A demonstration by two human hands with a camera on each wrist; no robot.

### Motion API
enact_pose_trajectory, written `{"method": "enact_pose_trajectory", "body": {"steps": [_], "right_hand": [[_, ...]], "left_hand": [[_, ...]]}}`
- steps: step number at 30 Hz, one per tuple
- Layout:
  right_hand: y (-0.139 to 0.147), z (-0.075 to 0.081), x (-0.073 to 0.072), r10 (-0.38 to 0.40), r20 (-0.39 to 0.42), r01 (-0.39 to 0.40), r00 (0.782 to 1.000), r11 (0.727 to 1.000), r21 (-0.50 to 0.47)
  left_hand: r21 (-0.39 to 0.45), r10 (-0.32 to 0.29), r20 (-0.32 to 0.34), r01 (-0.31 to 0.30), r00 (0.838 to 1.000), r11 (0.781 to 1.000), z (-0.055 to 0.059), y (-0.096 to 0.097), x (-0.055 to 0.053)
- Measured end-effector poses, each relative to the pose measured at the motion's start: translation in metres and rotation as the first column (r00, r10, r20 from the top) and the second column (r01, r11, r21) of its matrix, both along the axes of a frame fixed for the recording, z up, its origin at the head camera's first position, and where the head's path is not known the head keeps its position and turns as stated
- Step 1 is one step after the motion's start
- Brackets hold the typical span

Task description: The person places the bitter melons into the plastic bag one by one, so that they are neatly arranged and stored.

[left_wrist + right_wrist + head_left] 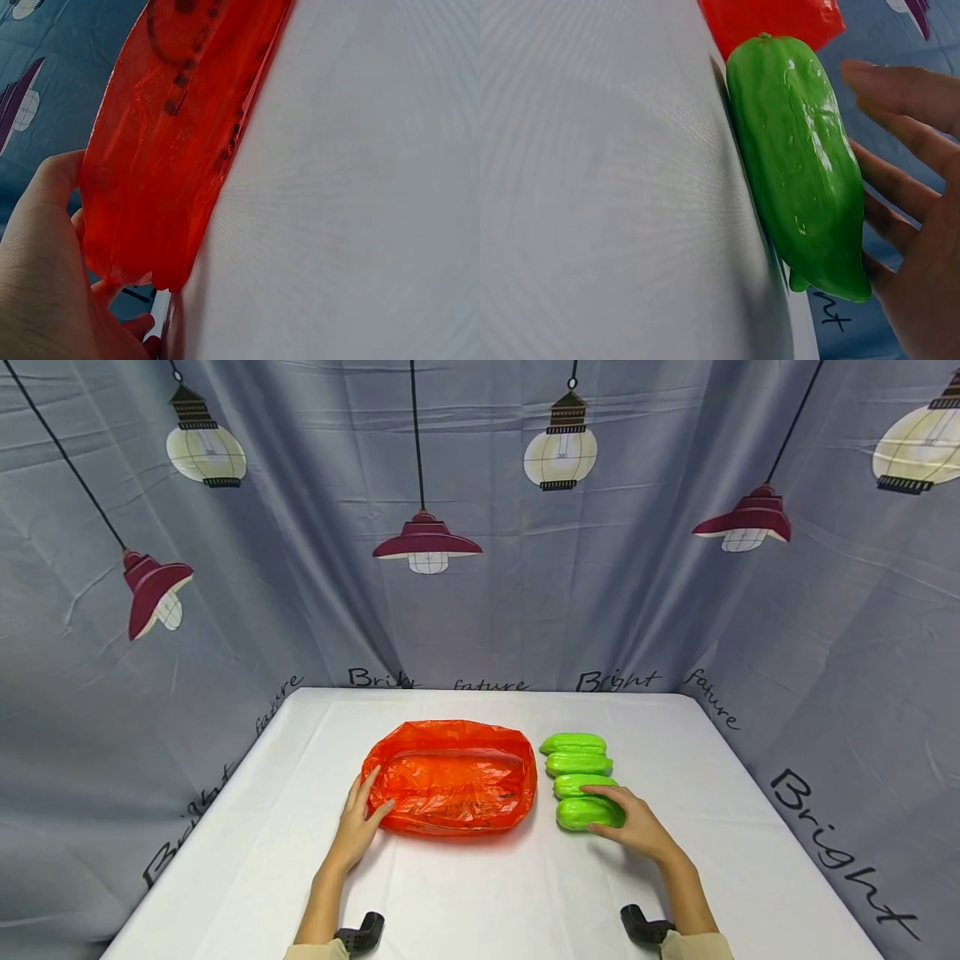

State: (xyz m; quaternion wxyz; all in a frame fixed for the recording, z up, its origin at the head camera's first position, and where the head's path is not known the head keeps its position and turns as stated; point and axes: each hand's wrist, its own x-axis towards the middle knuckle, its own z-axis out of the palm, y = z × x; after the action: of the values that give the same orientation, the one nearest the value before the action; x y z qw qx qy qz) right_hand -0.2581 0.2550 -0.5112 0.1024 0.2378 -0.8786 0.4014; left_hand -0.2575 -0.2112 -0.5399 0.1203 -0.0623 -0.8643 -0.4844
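A red plastic bag [457, 781] with a wide opened mouth lies on the white table. My left hand [356, 827] holds its left end, thumb over the rim and fingers around the side; in the left wrist view, the hand [45, 247] partly hides behind the bag [165, 165]. To the bag's right, several glossy green vegetables [573, 764], long and lumpy, lie in a column. Over the nearest green vegetable [588, 814] my right hand [637, 827] reaches from the right, thumb and fingers spread around it. In the right wrist view, the fingers [900, 180] look extended beside this vegetable [795, 165].
A white cloth covers the table [465, 902]. Grey-blue curtains [480, 610] printed with lamps and lettering surround its back and sides. Black wrist devices [363, 933] sit at both wrists, near the beige sleeves [693, 946].
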Motion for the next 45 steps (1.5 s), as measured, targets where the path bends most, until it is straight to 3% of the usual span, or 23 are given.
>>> {"method": "enact_pose_trajectory", "body": {"steps": [18, 29, 39, 45], "right_hand": [[0.003, -0.002, -0.003, 0.068, -0.059, -0.065, 0.996, 0.996, 0.06], [0.003, -0.001, 0.001, 0.082, 0.081, -0.087, 0.993, 0.995, 0.057], [-0.008, 0.032, 0.02, 0.122, 0.228, -0.129, 0.966, 0.992, 0.015], [-0.005, 0.021, 0.016, 0.122, 0.239, -0.129, 0.963, 0.992, 0.012]], "left_hand": [[-0.019, 0.015, 0.009, -0.015, 1.0, 1.0, -0.003, 0.001, 0.0], [-0.033, 0.011, 0.017, -0.011, 1.0, 0.999, -0.005, 0.0, -0.001], [-0.049, 0.005, -0.011, -0.006, 1.0, 0.999, -0.004, 0.0, 0.0], [-0.009, -0.002, -0.08, 0.001, 0.997, 1.0, -0.003, 0.0, 0.0]]}}
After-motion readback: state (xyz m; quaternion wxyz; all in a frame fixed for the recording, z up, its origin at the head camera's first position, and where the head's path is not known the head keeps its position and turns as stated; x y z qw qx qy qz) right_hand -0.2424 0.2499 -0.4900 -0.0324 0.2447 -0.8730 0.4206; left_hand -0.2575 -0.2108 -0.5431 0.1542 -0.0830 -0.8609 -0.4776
